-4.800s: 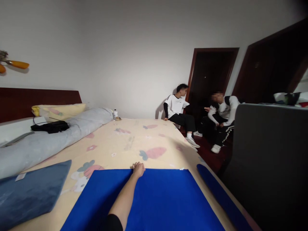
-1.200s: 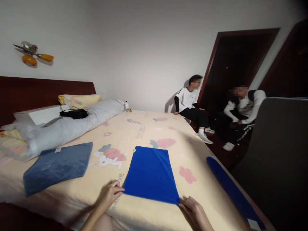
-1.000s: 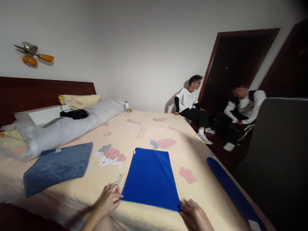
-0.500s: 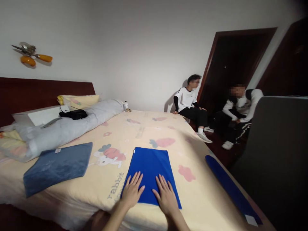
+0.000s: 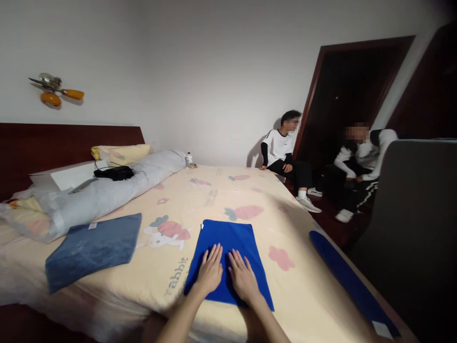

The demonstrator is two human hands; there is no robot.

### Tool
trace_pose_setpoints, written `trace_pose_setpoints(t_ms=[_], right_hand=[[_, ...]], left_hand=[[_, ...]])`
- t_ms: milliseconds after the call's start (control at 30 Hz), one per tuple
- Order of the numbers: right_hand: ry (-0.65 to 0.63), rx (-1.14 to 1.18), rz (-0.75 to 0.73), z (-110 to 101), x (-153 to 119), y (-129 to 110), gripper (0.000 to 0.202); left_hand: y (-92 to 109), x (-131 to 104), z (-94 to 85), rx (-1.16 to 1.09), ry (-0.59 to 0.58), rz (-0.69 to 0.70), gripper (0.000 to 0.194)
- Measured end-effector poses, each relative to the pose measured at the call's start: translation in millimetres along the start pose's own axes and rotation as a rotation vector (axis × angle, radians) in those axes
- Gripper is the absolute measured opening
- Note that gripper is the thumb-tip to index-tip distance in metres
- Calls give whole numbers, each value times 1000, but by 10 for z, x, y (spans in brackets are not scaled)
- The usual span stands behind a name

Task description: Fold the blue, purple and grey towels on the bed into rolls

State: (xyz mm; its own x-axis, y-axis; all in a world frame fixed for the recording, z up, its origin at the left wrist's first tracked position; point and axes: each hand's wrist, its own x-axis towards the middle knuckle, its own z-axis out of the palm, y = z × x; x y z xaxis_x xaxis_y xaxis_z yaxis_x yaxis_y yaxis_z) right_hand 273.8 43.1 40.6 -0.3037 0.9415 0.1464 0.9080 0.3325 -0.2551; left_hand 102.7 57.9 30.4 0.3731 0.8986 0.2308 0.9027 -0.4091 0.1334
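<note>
A bright blue cloth (image 5: pixel 228 233) lies spread flat on the bed, with a small white tag at its far left corner. My left hand (image 5: pixel 210 270) rests palm down on its left part, fingers stretched out. On the right part lies my right hand (image 5: pixel 243 276), also flat, a narrow strip of cloth showing between the two. Neither hand grips anything. To the left, a grey-blue cloth (image 5: pixel 96 247) with a white label is spread near the bed's front edge. Along the right edge of the bed lies a long, narrow blue cloth (image 5: pixel 352 278) with a white label.
A rolled grey quilt (image 5: pixel 143 174) crosses the bed's left side, with a black item (image 5: pixel 114 172) on it. A small bottle (image 5: pixel 189 158) stands at the far edge. One person (image 5: pixel 280 147) sits at the far right corner; another (image 5: pixel 367 157) sits beyond, near a dark panel (image 5: pixel 414 214).
Both my hands have slid forward and closer together on the blue cloth. The whole view has shifted slightly. The person on the bed's corner has lowered a hand toward the lap.
</note>
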Motion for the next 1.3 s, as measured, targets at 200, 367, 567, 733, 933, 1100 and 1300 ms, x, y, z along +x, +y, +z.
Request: trace_pose_setpoints(t_ms=[200,367,567,733,933,1100,1300], right_hand=[[-7,6,63,107,84,289,66],[4,-43,264,124,-133,767,72],[61,2,95,87,287,440,63],[-40,40,-85,129,696,242,58],[-37,-34,246,7,682,943,63],[-12,-65,327,-90,680,1178,68],[-74,7,6,22,934,546,58]], left_hand=[[-346,23,77,5,-81,-66,59],[-659,-349,18,72,-38,-123,56],[-358,55,-32,67,58,-79,51],[-309,557,7,23,-71,-68,54],[-794,487,-4,30,-113,-142,53],[-779,562,-24,31,-84,-150,52],[-334,973,146,-12,-111,-46,56]])
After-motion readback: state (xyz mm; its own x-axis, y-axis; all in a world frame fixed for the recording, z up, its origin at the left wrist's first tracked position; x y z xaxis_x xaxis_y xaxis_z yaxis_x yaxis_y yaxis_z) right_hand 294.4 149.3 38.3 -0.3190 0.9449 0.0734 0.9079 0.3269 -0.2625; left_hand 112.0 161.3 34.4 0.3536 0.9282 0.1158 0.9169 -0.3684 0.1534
